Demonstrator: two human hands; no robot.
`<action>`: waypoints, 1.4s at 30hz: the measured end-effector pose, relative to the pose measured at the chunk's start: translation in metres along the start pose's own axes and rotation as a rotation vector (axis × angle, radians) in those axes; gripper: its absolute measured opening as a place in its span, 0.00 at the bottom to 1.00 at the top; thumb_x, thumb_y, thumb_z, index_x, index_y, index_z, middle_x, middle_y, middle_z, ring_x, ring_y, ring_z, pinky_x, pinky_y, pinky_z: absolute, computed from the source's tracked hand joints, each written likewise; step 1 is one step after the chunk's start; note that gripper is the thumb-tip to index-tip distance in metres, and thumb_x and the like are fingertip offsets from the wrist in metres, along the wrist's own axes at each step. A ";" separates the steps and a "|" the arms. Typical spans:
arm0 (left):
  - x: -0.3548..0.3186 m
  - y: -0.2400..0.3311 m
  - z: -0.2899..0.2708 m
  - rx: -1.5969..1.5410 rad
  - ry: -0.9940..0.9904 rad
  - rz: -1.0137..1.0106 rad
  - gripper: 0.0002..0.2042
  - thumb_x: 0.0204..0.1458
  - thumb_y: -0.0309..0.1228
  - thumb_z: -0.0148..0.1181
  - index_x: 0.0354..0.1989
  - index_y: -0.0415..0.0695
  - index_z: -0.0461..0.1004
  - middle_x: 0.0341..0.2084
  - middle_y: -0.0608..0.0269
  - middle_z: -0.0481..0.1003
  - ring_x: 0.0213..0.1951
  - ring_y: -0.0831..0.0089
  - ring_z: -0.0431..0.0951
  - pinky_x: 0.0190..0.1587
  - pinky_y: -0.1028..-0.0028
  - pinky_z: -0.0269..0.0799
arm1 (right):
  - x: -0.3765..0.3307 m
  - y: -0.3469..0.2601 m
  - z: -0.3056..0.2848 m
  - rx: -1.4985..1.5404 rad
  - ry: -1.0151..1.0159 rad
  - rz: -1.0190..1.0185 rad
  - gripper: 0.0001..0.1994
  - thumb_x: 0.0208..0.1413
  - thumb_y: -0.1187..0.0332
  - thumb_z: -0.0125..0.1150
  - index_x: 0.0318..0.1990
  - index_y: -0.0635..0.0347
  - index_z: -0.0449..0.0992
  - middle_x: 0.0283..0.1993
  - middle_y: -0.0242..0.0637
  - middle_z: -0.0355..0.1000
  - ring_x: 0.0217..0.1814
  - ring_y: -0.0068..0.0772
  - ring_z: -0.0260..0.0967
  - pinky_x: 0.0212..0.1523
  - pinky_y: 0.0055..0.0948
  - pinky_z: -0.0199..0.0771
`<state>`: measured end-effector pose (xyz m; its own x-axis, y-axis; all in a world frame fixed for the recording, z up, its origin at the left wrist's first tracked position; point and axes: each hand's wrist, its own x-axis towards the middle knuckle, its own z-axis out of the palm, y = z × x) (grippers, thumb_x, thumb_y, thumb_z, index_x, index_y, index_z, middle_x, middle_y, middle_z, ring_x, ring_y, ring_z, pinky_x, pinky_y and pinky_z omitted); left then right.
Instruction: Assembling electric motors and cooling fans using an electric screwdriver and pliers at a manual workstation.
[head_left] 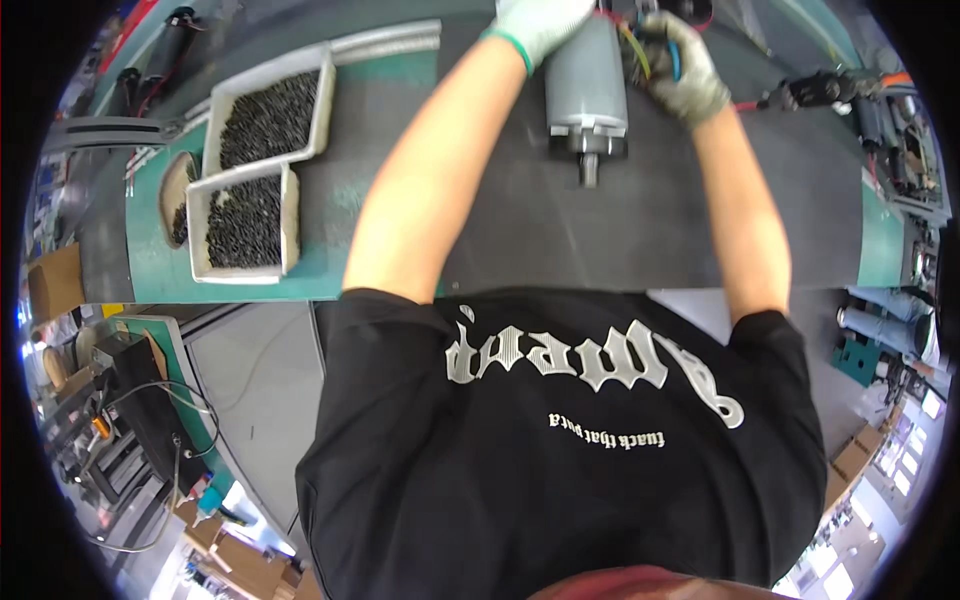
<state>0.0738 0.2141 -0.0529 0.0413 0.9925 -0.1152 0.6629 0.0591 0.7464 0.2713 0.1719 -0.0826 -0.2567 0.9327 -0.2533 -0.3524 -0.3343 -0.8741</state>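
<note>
A grey cylindrical motor [588, 85] lies on the dark mat at the top, with its black end and metal shaft toward me. My left hand [543, 25], in a white glove with a green cuff, rests against the motor's upper left side. The frame's top edge cuts off its fingers. To the right of the motor, my right hand [690, 80], in a stained grey glove, has its fingers curled around something dark that I cannot make out. A yellow-green wire [635, 48] and a blue piece [675, 60] show at its fingers.
Two white bins [292, 215] of small black parts stand on the left, beside a shallow round container [175, 200]. A black power tool with an orange end [820, 90] lies at the right. A metal rail [385, 42] runs along the back left.
</note>
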 end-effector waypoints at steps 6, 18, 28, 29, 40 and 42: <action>-0.081 0.028 -0.022 -0.309 0.228 0.206 0.42 0.34 0.54 0.70 0.51 0.31 0.68 0.44 0.43 0.75 0.49 0.51 0.76 0.53 0.63 0.71 | -0.082 -0.032 0.019 0.024 -0.044 -0.161 0.14 0.51 0.67 0.55 0.44 0.63 0.69 0.29 0.35 0.68 0.29 0.27 0.68 0.34 0.29 0.69; -0.152 0.023 -0.030 -0.766 0.026 1.019 0.48 0.21 0.38 0.83 0.55 0.34 0.64 0.46 0.45 0.72 0.47 0.59 0.76 0.51 0.63 0.73 | -0.183 -0.142 0.113 -1.720 -0.197 -0.530 0.30 0.27 0.76 0.52 0.47 0.69 0.77 0.37 0.45 0.72 0.38 0.39 0.74 0.44 0.32 0.75; -0.154 0.025 -0.033 -0.522 0.072 1.161 0.40 0.26 0.37 0.82 0.51 0.37 0.67 0.52 0.37 0.68 0.53 0.51 0.72 0.53 0.58 0.72 | -0.199 -0.155 0.138 -1.880 -0.038 -0.281 0.29 0.33 0.80 0.52 0.51 0.67 0.75 0.42 0.45 0.72 0.42 0.39 0.73 0.45 0.33 0.74; -0.154 0.024 -0.032 -0.526 0.095 1.167 0.40 0.26 0.37 0.82 0.51 0.37 0.67 0.52 0.37 0.67 0.53 0.50 0.72 0.53 0.57 0.72 | -0.196 -0.158 0.137 -1.932 -0.080 -0.311 0.28 0.35 0.80 0.52 0.51 0.66 0.75 0.43 0.45 0.72 0.43 0.40 0.72 0.45 0.33 0.73; -0.155 0.013 -0.043 -0.614 0.090 1.194 0.33 0.25 0.43 0.82 0.36 0.38 0.69 0.47 0.26 0.70 0.50 0.41 0.74 0.54 0.52 0.70 | -0.118 -0.064 0.003 -1.578 0.415 -0.875 0.24 0.45 0.71 0.59 0.55 0.57 0.75 0.45 0.41 0.73 0.40 0.41 0.75 0.41 0.32 0.77; -0.157 0.014 -0.042 -0.619 0.089 1.172 0.34 0.24 0.48 0.81 0.36 0.42 0.69 0.46 0.25 0.70 0.48 0.41 0.75 0.53 0.52 0.70 | -0.111 -0.026 -0.044 -1.694 0.562 -0.775 0.20 0.53 0.68 0.60 0.55 0.57 0.73 0.49 0.48 0.71 0.55 0.49 0.68 0.57 0.39 0.67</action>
<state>0.0454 0.0636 0.0026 0.2863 0.4914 0.8225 -0.1797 -0.8157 0.5499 0.3488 0.0825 -0.0504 -0.1044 0.8352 0.5400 0.9525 0.2402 -0.1874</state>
